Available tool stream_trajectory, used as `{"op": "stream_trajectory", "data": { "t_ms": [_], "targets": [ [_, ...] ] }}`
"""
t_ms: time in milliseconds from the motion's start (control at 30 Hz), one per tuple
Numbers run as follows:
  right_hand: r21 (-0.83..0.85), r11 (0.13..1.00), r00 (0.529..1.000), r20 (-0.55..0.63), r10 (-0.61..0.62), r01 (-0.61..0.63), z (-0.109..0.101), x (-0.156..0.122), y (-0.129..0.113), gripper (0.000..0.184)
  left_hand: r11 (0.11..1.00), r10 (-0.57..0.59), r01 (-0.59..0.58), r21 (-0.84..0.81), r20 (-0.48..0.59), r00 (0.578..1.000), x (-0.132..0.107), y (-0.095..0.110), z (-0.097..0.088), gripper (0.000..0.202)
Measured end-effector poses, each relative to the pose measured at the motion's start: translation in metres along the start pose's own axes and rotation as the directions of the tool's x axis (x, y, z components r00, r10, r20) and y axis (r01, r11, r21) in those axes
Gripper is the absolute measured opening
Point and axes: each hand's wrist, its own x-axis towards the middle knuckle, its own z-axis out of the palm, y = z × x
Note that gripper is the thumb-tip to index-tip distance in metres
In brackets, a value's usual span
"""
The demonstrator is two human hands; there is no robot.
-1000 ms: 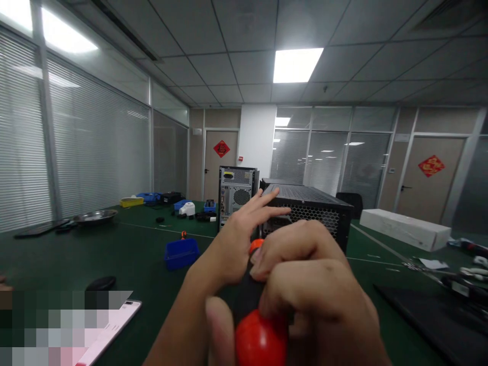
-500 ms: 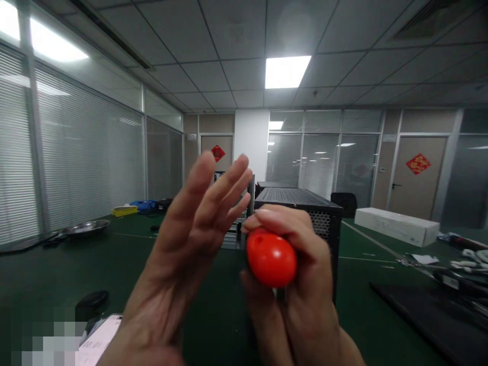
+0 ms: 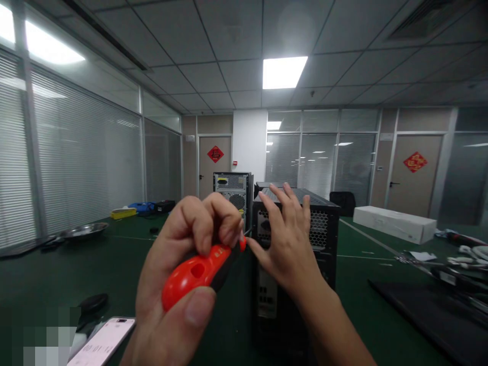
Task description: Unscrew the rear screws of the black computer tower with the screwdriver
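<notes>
A screwdriver with a red and black handle (image 3: 182, 281) is gripped in my left hand (image 3: 154, 284); its handle end faces me and the shaft points away toward the black computer case (image 3: 320, 229). Only a short bit of shaft shows, beside the left edge of the case. My right hand (image 3: 292, 249) is spread in front of the case's back panel, fingers stretched up near the top edge and thumb out toward the screwdriver's front end. Whether the fingertips touch the case I cannot tell. Part of the back panel is hidden behind this hand.
Another computer case (image 3: 233, 190) stands farther back. A phone (image 3: 107, 340) lies at lower left, near a metal bowl (image 3: 84, 231) and a yellow item (image 3: 123, 213). On the right are a long white box (image 3: 394, 223), a black mat (image 3: 415, 310) and cables (image 3: 475, 254).
The screwdriver has passed from my right hand to my left, which was open and raised before. My right hand has let go and reached forward to the case, fingers spread.
</notes>
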Motion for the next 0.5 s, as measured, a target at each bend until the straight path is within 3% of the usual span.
{"op": "stream_trajectory", "data": {
  "t_ms": [67, 133, 200, 267, 400, 500],
  "targets": [
    [-0.113, 0.993, 0.998, 0.029, 0.048, -0.044, 0.011, -0.003, 0.007, 0.073, 0.980, 0.081, -0.070, -0.187, 0.051, 0.995, 0.006, -0.010, -0.004, 0.042],
    [-0.151, 0.987, 0.998, 0.026, 0.065, -0.061, 0.018, -0.005, 0.008, 0.070, 0.953, 0.215, -0.172, -0.249, 0.158, 0.964, 0.013, -0.020, -0.009, 0.044],
    [-0.156, 0.985, 0.997, -0.004, 0.072, -0.072, 0.022, -0.005, 0.007, 0.068, 0.941, 0.274, -0.227, -0.250, 0.175, 0.946, 0.016, -0.027, -0.015, 0.043],
    [-0.156, 0.985, 0.997, -0.038, 0.067, -0.072, 0.025, -0.005, 0.006, 0.069, 0.937, 0.278, -0.221, -0.272, 0.191, 0.942, 0.017, -0.030, -0.020, 0.045],
    [-0.145, 0.988, 0.998, -0.042, 0.052, -0.057, 0.025, -0.005, 0.009, 0.067, 0.913, 0.253, -0.108, -0.394, 0.339, 0.906, 0.013, -0.029, -0.021, 0.056],
    [-0.012, 1.000, 0.994, -0.105, 0.021, -0.022, 0.015, -0.005, 0.007, 0.056, 0.905, 0.182, -0.045, -0.422, 0.291, 0.939, 0.010, -0.027, -0.017, 0.056]
  ]
}}
